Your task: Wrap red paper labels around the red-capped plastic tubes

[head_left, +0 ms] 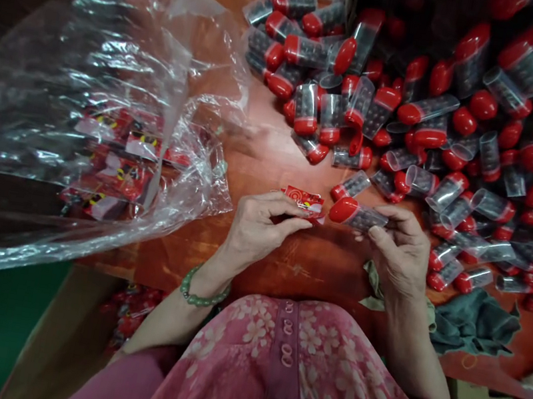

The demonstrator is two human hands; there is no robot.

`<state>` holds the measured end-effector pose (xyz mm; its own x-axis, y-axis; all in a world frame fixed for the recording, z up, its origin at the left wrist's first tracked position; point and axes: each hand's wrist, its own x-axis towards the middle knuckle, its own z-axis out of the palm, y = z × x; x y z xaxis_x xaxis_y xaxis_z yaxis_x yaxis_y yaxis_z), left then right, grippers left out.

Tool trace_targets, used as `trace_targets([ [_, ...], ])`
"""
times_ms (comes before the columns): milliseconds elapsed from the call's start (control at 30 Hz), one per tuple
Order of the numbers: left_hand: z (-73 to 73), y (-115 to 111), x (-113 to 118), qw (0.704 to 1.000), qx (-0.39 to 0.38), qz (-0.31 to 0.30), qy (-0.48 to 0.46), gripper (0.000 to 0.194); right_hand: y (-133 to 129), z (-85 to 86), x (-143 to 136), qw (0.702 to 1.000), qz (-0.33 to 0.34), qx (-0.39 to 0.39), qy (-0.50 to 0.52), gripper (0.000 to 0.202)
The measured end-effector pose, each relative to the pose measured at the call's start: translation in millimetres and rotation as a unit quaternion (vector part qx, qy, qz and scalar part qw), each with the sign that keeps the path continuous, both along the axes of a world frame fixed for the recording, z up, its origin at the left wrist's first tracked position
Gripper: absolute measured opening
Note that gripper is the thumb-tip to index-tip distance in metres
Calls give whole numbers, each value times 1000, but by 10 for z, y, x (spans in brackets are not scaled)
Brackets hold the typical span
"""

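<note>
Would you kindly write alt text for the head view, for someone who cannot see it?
A person's left hand holds a small red packet while the right hand holds a clear, red-ended tube over a reddish-brown table. Similar tubes lie heaped at upper right; red packets show through a clear bag at left.

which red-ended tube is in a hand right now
The tube in the right hand, its red end pointing toward the left hand; the other tubes lie unheld, mostly heaped together.
</note>
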<state>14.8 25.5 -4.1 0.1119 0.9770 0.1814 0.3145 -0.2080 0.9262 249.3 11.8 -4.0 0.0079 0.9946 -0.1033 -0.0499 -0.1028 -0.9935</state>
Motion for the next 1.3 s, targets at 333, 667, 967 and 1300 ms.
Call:
trace_targets([
  [333, 62, -101, -56, 998, -4, -54, -9, 13, -60, 135, 91, 969, 80, 131, -195, 20],
  [667, 55, -195, -57, 993, -12, -88, 81, 6, -16, 401, 129, 909, 248, 182, -282, 27],
  [967, 107, -242, -82, 973, 26, -166, 158, 11, 49, 569, 43, 895, 325, 160, -260, 25],
  [1300, 110, -226, -69, 981, 6, -170, 97, 15, 5, 371, -41, 927, 257, 156, -223, 17],
])
